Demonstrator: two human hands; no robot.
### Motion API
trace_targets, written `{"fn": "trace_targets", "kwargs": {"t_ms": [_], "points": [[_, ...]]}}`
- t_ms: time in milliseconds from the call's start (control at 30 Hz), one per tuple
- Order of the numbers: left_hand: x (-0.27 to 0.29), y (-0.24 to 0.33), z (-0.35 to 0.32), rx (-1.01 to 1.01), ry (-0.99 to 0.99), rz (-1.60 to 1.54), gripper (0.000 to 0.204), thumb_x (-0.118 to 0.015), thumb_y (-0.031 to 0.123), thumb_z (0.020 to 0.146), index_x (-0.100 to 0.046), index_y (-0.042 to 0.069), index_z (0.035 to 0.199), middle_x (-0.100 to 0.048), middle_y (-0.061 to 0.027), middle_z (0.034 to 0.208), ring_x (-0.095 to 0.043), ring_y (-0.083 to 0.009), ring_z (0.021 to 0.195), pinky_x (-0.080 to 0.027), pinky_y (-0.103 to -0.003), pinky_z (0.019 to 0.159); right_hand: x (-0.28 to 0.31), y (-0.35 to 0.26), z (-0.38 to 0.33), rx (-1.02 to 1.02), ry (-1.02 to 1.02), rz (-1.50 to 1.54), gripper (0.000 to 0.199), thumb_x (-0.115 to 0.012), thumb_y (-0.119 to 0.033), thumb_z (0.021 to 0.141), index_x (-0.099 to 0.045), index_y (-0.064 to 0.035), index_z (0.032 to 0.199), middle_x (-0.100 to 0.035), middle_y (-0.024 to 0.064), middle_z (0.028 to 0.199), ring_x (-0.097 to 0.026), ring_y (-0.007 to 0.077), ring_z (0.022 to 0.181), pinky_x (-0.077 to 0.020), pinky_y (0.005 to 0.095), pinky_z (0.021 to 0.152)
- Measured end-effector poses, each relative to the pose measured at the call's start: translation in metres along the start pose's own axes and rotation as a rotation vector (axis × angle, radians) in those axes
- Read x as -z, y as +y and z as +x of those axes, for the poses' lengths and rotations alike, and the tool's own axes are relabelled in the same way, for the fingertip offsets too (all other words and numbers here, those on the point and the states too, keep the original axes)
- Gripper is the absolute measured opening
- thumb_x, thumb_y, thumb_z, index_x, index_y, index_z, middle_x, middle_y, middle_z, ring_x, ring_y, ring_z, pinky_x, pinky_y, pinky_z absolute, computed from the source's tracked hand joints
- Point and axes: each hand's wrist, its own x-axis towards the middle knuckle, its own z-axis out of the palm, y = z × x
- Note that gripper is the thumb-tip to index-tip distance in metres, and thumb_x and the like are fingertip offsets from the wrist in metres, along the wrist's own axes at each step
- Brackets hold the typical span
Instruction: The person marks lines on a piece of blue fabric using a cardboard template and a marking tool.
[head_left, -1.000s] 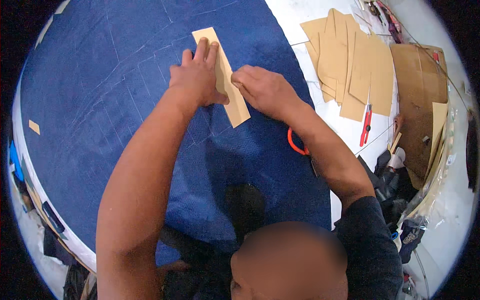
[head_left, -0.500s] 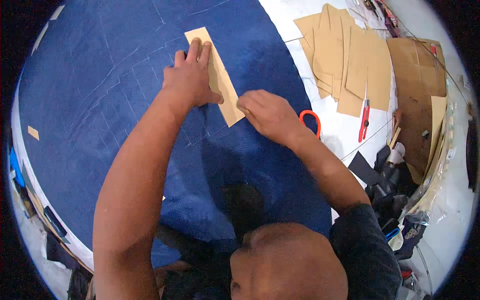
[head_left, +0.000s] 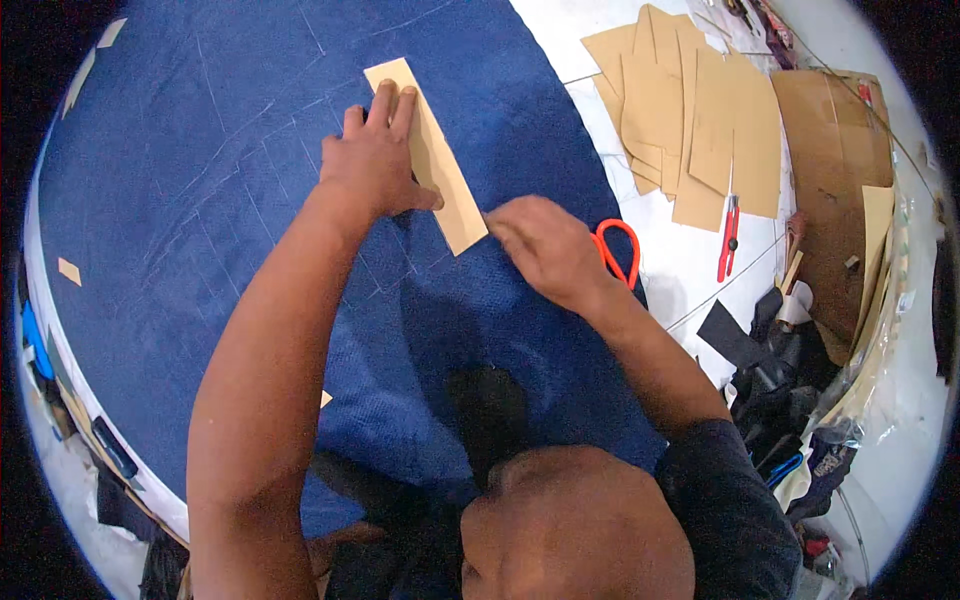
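Observation:
A narrow tan card strip (head_left: 462,222) lies slanted on a large dark blue cloth (head_left: 560,360) marked with thin pale lines. My left hand (head_left: 370,165) presses down on the strip, fingers spread and thumb near its lower part. Beside the strip's lower right edge, my right hand (head_left: 545,245) is closed, fingers pinched together. Something small may be in that pinch, but I cannot make it out. Just right of my right wrist are the orange scissor handles (head_left: 636,255); the blades are hidden.
Several tan card pieces (head_left: 750,150) lie piled on the white surface at upper right, with a red cutter knife (head_left: 729,240) below them. A brown cardboard sheet (head_left: 830,130) stands farther right. Dark scraps (head_left: 775,360) are heaped nearby. A small tan card piece (head_left: 69,271) rests at far left.
My right hand has shifted slightly right and down along the strip's edge. More of the orange scissor handles shows. My left hand stays pressed on the strip.

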Motion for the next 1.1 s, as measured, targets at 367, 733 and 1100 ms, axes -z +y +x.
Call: {"fn": "trace_targets", "kwargs": {"t_ms": [367,733,1100], "points": [[-0.007,0.001,0.001,-0.053,0.124,0.096,0.132,-0.089,0.058,0.053,-0.022,0.013,0.157,-0.026,-0.0155,0.161,-0.038,-0.0431,0.139,-0.027,-0.061,0.116,-0.049,-0.002,-0.018,0.033,0.169,-0.344,0.028,-0.075,-0.020,0.081,-0.070,-0.0163,0.108,-0.069,-0.0016,0.105,-0.058,0.0219,0.112,-0.0305,0.0560,0.111],[-0.033,0.005,-0.026,-0.315,0.223,-0.189,0.088,-0.087,0.041,0.067,-0.049,0.007,0.137,-0.044,-0.0186,0.146,-0.042,-0.0366,0.138,-0.035,-0.051,0.115,-0.048,-0.006,-0.014,-0.006,0.222,-0.347,0.019,-0.076,-0.019,0.082,-0.070,-0.0185,0.100,-0.071,-0.0041,0.098,-0.059,0.0208,0.107,-0.0268,0.0558,0.112],[-0.015,0.022,-0.034,-0.190,0.104,-0.078,0.098,-0.092,0.043,0.059,-0.044,0.008,0.137,-0.041,-0.0164,0.150,-0.039,-0.0350,0.141,-0.034,-0.057,0.114,-0.028,-0.030,-0.017,-0.188,0.146,0.052,0.021,-0.069,-0.015,0.089,-0.069,-0.0085,0.109,-0.069,0.0092,0.101,-0.065,0.0284,0.097,-0.0425,0.0473,0.102]]}}
